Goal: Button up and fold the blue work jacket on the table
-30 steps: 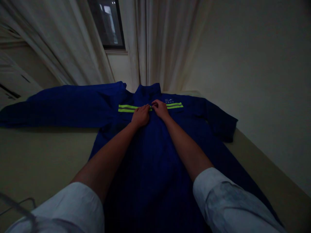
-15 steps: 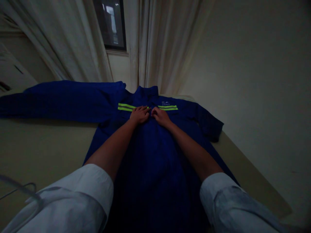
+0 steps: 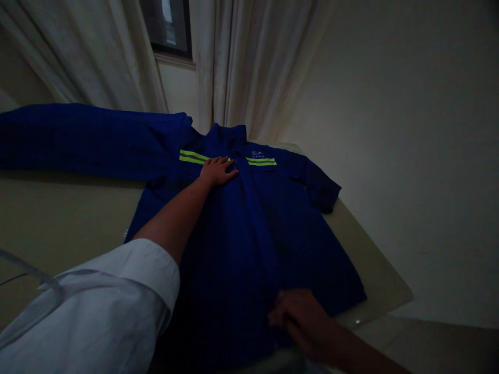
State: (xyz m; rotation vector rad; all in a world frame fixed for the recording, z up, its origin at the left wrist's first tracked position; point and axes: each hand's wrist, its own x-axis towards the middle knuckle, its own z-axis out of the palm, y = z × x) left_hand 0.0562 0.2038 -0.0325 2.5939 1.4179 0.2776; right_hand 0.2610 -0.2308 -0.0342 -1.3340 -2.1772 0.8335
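A dark blue jacket (image 3: 241,234) lies spread front side up, with its collar at the far end and yellow-green stripes across the chest. My left hand (image 3: 217,170) rests flat on the chest beside the front opening, fingers spread over the inner end of the left stripe. Low on the jacket, near the hem, is my right hand (image 3: 298,319), slightly blurred. Its fingers are curled together at the lower end of the front flap (image 3: 255,213); whatever they pinch is hidden. One sleeve (image 3: 89,140) stretches out to the left, while the right one (image 3: 322,184) looks short or folded.
The jacket lies on a pale beige surface (image 3: 66,218), whose right edge runs beside a plain wall (image 3: 409,156). Curtains (image 3: 241,67) and a window (image 3: 167,26) stand behind the collar. A thin cable (image 3: 31,270) crosses the lower left.
My right hand has moved from the chest down to near the hem, on the right. The front flap now shows as a raised line. My left hand has stayed on the chest, and the view has shifted.
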